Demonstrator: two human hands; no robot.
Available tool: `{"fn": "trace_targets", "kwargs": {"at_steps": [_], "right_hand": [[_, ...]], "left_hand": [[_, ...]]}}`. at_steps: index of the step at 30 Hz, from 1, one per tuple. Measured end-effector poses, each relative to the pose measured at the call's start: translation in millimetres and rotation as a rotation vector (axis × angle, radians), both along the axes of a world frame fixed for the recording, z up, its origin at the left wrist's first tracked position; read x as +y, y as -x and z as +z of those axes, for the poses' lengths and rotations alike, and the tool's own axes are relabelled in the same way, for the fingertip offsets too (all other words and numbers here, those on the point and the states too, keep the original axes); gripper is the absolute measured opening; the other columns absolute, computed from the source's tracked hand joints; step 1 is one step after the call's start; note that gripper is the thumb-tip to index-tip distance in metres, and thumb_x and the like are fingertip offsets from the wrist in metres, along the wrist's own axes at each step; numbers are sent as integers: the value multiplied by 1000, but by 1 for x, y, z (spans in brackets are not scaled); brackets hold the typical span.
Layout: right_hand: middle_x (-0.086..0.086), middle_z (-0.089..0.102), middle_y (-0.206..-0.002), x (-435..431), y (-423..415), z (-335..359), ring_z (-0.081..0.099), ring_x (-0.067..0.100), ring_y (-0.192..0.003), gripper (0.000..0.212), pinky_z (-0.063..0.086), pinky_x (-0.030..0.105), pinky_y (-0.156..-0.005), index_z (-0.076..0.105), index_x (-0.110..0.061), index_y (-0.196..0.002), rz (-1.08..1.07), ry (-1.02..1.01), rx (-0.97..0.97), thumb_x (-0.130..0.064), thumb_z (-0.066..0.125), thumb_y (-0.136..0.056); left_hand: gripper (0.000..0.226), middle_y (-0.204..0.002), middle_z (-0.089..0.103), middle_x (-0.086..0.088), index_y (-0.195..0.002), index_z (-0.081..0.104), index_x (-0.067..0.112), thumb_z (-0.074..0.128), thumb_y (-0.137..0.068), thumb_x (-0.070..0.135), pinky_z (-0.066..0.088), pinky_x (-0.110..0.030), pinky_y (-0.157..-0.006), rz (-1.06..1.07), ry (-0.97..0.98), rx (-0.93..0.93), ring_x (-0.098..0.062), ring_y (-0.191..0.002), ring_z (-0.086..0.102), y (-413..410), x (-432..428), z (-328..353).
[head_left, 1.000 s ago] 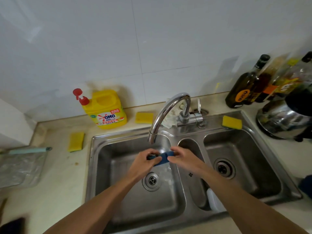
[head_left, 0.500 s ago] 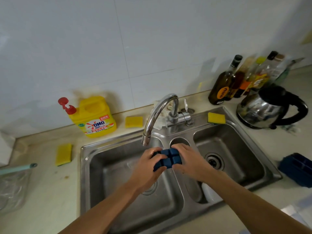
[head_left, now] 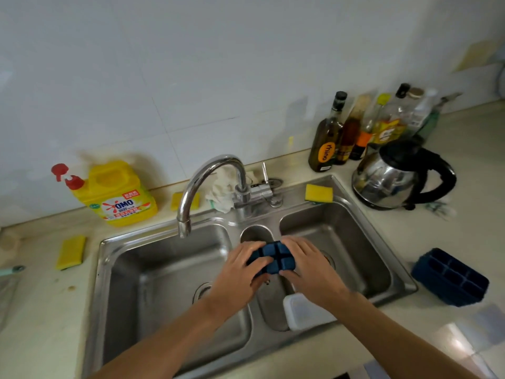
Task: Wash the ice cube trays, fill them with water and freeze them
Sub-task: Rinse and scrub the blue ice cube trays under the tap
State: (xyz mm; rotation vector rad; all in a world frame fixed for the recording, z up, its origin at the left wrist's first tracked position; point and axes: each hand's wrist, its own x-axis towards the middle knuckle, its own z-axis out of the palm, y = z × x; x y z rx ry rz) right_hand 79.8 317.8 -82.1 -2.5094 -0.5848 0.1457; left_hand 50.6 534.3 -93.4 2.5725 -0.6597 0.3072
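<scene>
Both hands grip blue ice tray (head_left: 274, 259) over sink (head_left: 164, 269) divider: left hand (head_left: 240, 272) & right hand (head_left: 308, 266) curled round its ends.

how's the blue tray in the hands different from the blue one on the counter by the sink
The held tray is gripped by the left hand and right hand above the sink. The counter tray rests untouched on the counter to the sink's right. The held tray shows its bumpy underside, while the counter tray has open cells facing up. Both are dark blue with gridded cells.
</scene>
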Motion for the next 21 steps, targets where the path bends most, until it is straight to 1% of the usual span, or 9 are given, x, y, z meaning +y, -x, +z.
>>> {"fn": "trace_targets", "kwargs": {"at_steps": [2,4,9,12,15,17,18,19,21], "right_hand": [[-2,46,-149,-25,-4,0,40,15,-138,65,36,35,-118,40,-20,-148,22,-4,-20,-28,71,-92],[-1,46,-149,-52,-5,2,40,17,-138,63,37,35,-116,41,-18,-149,71,12,56,-29,69,-93],[1,46,-150,-110,-18,8,38,20,-140,66,35,35,-116,41,-15,-150,119,2,45,-27,71,-92],[3,52,-141,-140,-23,14,46,19,-130,65,37,30,-110,46,-14,-146,103,-66,205,-29,74,-89],[-7,62,-120,-166,-31,20,60,10,-106,57,47,18,-87,56,-22,-132,50,-173,384,-35,79,-82],[-12,66,-108,-180,-35,22,62,2,-95,46,48,11,-76,61,-26,-120,41,-211,499,-36,80,-80],[-13,67,-106,-186,-36,22,63,1,-94,43,49,11,-76,62,-26,-118,45,-217,541,-37,80,-80],[-13,67,-109,-192,-37,22,64,3,-98,44,50,13,-79,62,-26,-121,46,-218,567,-40,78,-82],[-13,62,-125,-209,-39,21,59,10,-119,61,47,22,-94,55,-26,-137,37,-192,551,-50,73,-85]], "left_hand": [[39,-130,60,-9,-115,70,15,84,-79,21,51,-43,-102,34,-19,5,-28,-116,57,0,-27,2],[39,-128,62,-12,-112,72,12,86,-77,18,54,-49,-97,58,-34,14,-32,-112,61,4,-57,3],[43,-131,55,-9,-110,70,13,89,-72,19,54,-49,-96,124,-58,-66,-30,-114,56,6,-118,7],[60,-148,44,-12,-126,62,16,87,-74,34,40,-56,-112,148,-137,-35,-32,-137,39,13,-151,5],[72,-154,38,-12,-139,49,23,80,-79,47,27,-56,-116,173,-244,-40,-31,-145,33,16,-176,4],[68,-146,44,-10,-137,48,23,82,-79,37,35,-54,-115,165,-237,-55,-29,-139,40,15,-189,7],[65,-139,48,-9,-134,50,23,83,-78,31,43,-51,-111,161,-221,-62,-28,-132,45,13,-195,9],[63,-132,51,-7,-131,52,22,83,-77,26,49,-48,-105,166,-207,-60,-26,-123,49,10,-201,9],[56,-121,52,-3,-125,56,21,83,-76,21,55,-40,-94,207,-174,2,-23,-107,56,6,-211,8]]}}
